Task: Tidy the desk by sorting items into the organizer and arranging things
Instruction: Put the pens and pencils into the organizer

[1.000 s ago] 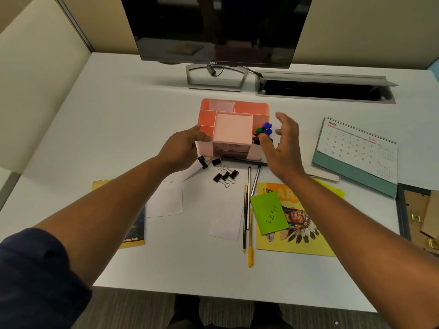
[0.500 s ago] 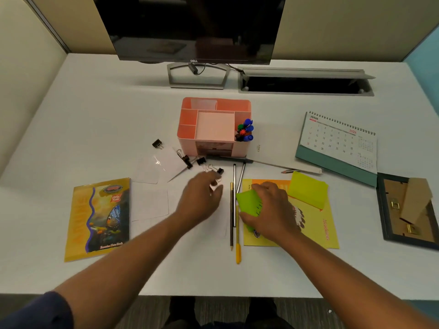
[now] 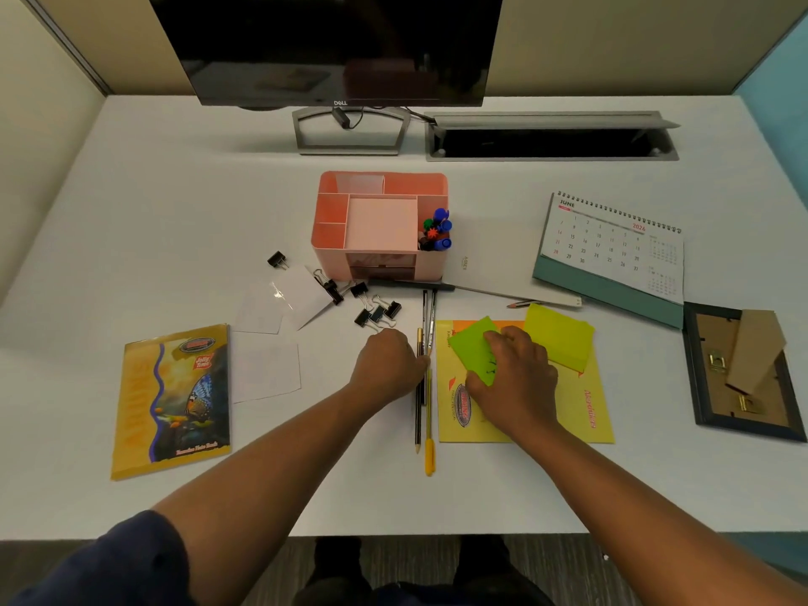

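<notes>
The pink desk organizer [image 3: 324, 238] stands mid-desk with coloured markers [image 3: 437, 229] in its right slot. In front of it lie black binder clips [image 3: 377, 314] and a row of pencils and pens [image 3: 427, 306], among them a yellow pen [image 3: 430, 457]. My left hand [image 3: 384, 365] is curled at the left side of that row, its fingertips gripping the pencils. My right hand [image 3: 513, 378] rests on a yellow booklet [image 3: 597, 415] and pinches a green sticky note [image 3: 470, 347]. A yellow sticky pad [image 3: 562, 336] lies just right of it.
A yellow notebook [image 3: 175, 400] and white cards [image 3: 266, 369] lie at the left. A desk calendar [image 3: 612, 251] and a face-down photo frame [image 3: 743, 373] sit at the right. The monitor stand [image 3: 350, 133] and cable tray [image 3: 551, 137] are at the back. A long ruler [image 3: 503, 293] lies before the organizer.
Both hands drew back from the organizer toward me. My left hand moved right onto the pencils. My right hand came down on the green sticky note and took hold of it.
</notes>
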A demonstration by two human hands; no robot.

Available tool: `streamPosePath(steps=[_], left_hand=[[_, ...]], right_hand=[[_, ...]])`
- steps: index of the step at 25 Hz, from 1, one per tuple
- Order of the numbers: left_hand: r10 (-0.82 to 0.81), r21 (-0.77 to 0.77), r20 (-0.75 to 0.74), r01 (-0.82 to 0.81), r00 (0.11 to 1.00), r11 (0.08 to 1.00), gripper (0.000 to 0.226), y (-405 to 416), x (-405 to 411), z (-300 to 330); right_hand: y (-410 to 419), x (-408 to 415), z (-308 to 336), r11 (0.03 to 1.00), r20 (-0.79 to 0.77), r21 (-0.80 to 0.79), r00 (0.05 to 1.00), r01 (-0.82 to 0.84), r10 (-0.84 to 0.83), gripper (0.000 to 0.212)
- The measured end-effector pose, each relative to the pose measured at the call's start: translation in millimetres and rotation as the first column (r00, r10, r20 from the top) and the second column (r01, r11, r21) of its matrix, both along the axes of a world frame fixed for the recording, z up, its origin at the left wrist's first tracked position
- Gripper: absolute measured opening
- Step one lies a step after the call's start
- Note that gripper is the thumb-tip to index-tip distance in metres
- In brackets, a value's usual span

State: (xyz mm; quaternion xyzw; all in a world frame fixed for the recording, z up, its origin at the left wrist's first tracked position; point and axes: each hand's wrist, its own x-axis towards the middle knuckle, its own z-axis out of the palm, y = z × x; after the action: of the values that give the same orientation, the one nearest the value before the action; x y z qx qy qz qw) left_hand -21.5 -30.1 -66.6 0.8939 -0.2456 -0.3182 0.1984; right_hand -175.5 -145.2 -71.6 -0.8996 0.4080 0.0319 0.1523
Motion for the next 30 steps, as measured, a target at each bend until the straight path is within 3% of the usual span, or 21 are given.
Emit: streamPosePath(steps=[3,7,11,16,21,24,27,30], left_hand=[[0.018,0.019,-0.052,-0.017,0.999,1.0,0.033,-3.4,1.3,-2.5],[0.04,0.012,-0.101,-0.039,0.994,0.999,0.041,-6.5,0.4,-1.9],[0.06,-0.028,-0.182,-0.067,0.981,0.997,0.037,-3.4,5.1,2.5],[0.212,-0.159,-0.313,-0.271,0.926,0.949,0.027,10.4,9.9,18.4],[0.317,-0.204,-0.493,-0.463,0.81,0.863,0.016,22.2,5.8,26.0],[0.3,-0.222,-0.417,-0.417,0.858,0.882,0.015,23.1,0.5,16.1],[0.176,-0.197,-0.096,-0.192,0.98,0.962,0.017,12.3,-2.9,3.4],[0.118,-0.15,0.022,-0.114,0.993,0.982,0.027,-2.1,1.8,2.0]], right_hand=[[6.2,-0.2,2.6,0.992,0.137,-0.103,0.987,-0.069,0.083,0.041],[28.6,6.7,11.3,0.971,0.176,0.165,0.974,-0.173,0.144,0.017],[40.1,10.8,11.3,0.941,0.091,0.316,0.991,-0.124,0.1,0.02],[45.7,16.6,15.4,0.942,-0.076,0.312,0.986,-0.119,0.15,0.029],[53.3,22.0,17.8,0.941,-0.117,0.314,0.978,-0.127,0.172,0.029],[59.4,22.0,18.1,0.945,-0.108,0.29,0.976,-0.15,0.188,0.03],[64.7,21.5,14.3,0.948,-0.093,0.277,0.977,-0.159,0.191,0.03],[65.0,22.2,14.1,0.941,-0.065,0.317,0.988,-0.114,0.141,0.035]])
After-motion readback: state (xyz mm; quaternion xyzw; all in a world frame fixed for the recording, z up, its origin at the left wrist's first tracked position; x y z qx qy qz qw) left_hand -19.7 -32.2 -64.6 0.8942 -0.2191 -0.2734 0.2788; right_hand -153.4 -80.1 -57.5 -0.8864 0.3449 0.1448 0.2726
